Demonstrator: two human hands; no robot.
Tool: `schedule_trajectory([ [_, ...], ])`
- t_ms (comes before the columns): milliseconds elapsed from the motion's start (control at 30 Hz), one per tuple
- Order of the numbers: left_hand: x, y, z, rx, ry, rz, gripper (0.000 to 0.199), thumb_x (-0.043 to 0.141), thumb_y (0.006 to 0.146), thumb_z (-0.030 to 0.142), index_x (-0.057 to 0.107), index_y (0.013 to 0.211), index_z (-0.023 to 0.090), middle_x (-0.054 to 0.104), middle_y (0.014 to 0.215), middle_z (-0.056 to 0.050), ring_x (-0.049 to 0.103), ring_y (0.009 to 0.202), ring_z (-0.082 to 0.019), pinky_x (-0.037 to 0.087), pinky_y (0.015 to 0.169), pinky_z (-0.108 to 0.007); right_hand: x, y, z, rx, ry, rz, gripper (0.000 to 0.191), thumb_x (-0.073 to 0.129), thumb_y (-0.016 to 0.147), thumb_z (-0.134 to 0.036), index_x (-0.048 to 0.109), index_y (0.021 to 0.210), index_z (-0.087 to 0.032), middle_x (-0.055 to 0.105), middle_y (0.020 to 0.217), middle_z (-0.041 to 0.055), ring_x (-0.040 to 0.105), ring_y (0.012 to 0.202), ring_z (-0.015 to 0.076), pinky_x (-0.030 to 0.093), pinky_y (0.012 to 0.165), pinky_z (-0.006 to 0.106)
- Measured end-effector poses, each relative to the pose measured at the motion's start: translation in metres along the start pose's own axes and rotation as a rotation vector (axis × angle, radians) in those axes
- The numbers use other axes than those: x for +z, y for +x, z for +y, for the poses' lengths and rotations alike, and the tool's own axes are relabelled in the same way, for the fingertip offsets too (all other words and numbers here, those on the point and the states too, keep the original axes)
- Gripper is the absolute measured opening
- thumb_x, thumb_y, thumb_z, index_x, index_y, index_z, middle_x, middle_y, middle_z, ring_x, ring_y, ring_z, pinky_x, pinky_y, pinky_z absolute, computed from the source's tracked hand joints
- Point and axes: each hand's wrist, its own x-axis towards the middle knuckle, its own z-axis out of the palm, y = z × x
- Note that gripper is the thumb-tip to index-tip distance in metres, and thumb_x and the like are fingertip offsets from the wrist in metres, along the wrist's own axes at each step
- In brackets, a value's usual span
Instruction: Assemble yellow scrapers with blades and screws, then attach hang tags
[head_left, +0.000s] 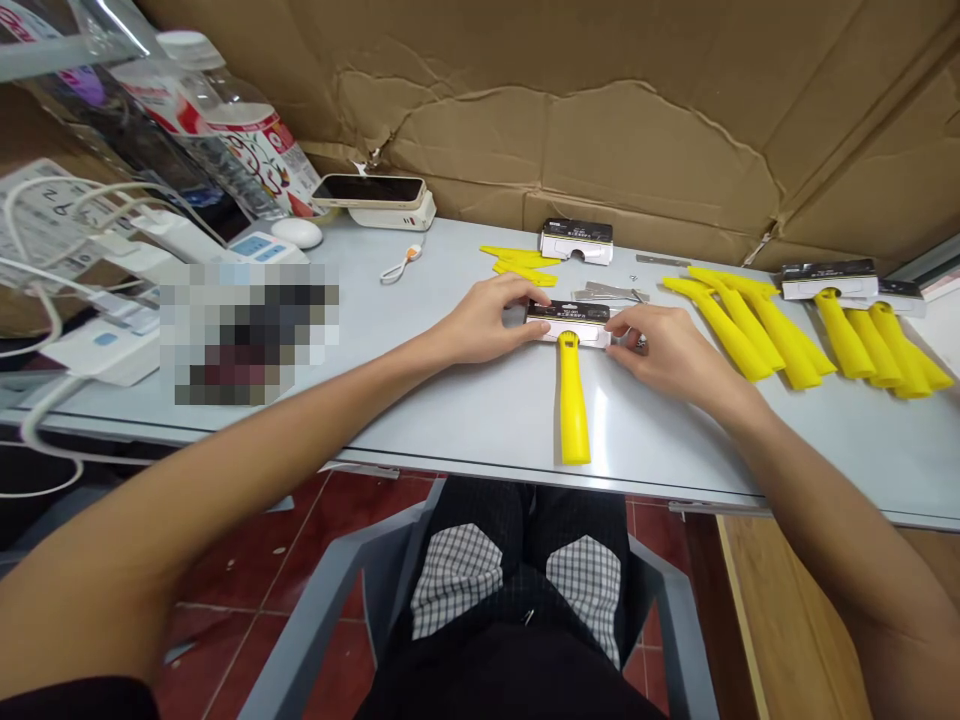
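Note:
A small black-and-white cardboard box [577,326] with printed lettering lies near the middle of the table, and a yellow plastic handle [574,410] sticks out of its front cut-out toward me. My left hand [491,318] grips the box's left end, thumb in front and fingers over the top. At the right end, my right hand [664,345] pinches the box's edge between thumb and fingers. What sits inside the box is hidden. Just behind it lie thin metal blades [609,292], and beyond those some flat yellow pieces [521,262].
Several loose yellow handles [727,320] lie to the right, beside boxed ones [851,335]. Another box [577,241] stands at the back. A phone [367,190], white mouse [297,233], bottles [259,150] and power strips [112,340] occupy the left. Cardboard [562,130] walls the back.

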Motion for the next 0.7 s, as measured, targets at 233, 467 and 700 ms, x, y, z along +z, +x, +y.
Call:
schedule_trajectory([
  [233, -0.002, 0.005, -0.001, -0.210, -0.260, 0.154, 0.029, 0.067, 0.103, 0.039, 0.080, 0.120, 0.020, 0.084, 0.130, -0.012, 0.078, 0.120, -0.029, 0.063, 0.113, -0.048, -0.005, -0.001, -0.005, -0.040, 0.005, -0.014, 0.016, 0.068, 0.102, -0.024, 0.083, 0.105, -0.020, 0.084, 0.102, 0.0097, 0.076, 0.088, 0.0266, 0.057, 0.085, 0.042],
  [467, -0.019, -0.007, 0.010, -0.009, 0.349, -0.098, 0.029, 0.059, 0.099, 0.034, 0.083, 0.103, 0.020, 0.084, 0.109, -0.013, 0.078, 0.108, -0.034, 0.063, 0.106, -0.053, 0.006, -0.006, -0.008, -0.033, -0.199, -0.089, 0.029, 0.057, 0.107, -0.026, 0.082, 0.096, -0.018, 0.081, 0.099, 0.0147, 0.073, 0.098, 0.0314, 0.057, 0.095, 0.048],
  [700, -0.006, -0.057, 0.035, -0.006, 0.480, -0.208, 0.055, 0.037, 0.113, 0.033, 0.074, 0.147, 0.010, 0.067, 0.163, -0.023, 0.064, 0.153, -0.040, 0.049, 0.134, -0.059, 0.018, -0.023, -0.032, 0.006, -0.365, -0.090, 0.041, 0.046, 0.111, -0.021, 0.085, 0.108, -0.007, 0.079, 0.114, 0.0255, 0.071, 0.113, 0.0405, 0.056, 0.111, 0.058],
])
